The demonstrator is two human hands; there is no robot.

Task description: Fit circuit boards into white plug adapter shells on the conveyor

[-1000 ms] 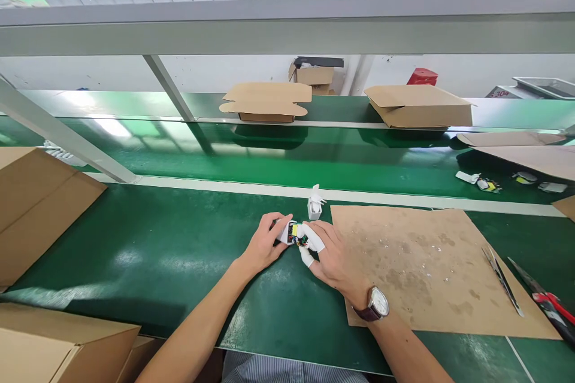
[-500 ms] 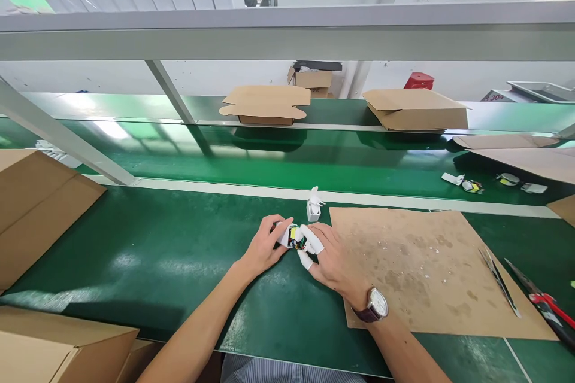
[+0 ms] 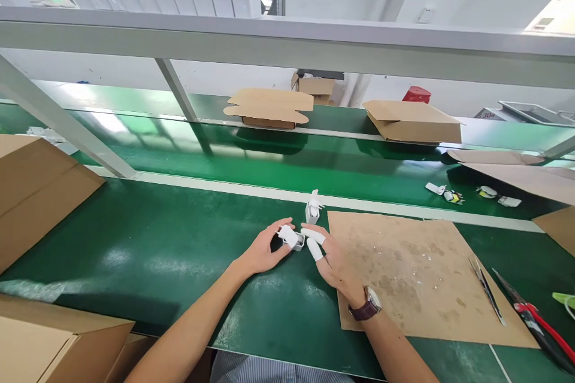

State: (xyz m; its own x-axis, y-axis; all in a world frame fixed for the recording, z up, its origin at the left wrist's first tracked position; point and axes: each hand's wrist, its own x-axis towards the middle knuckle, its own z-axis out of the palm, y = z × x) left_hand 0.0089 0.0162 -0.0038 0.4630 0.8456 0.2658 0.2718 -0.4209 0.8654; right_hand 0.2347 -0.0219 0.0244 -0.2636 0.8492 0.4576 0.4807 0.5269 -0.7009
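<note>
My left hand (image 3: 265, 249) is closed around a small white plastic housing (image 3: 298, 244), its thumb and fingers at the sides. A white plug-like piece (image 3: 288, 235) with thin prongs lies tilted over the housing's open top. Just to the right is my right hand (image 3: 330, 257), with white finger covers on the thumb and a finger. Its fingers are apart, with nothing visible between them. Behind both hands stands another white housing (image 3: 312, 214), upright, with a white piece sticking out of its top.
A stained cardboard sheet (image 3: 395, 275) lies at the right, with tweezers (image 3: 487, 290) on it. Red-and-black-handled cutters (image 3: 532, 317) lie beyond. Opened small units (image 3: 451, 196) lie on the green belt (image 3: 215, 158). Cardboard boxes (image 3: 49, 191) stand at the left. A metal beam (image 3: 287, 51) crosses above.
The housing has turned, so its yellow part and wires no longer show and the white plug-like piece lies over its opening. My right hand has let go and drawn slightly away. The view has tilted.
</note>
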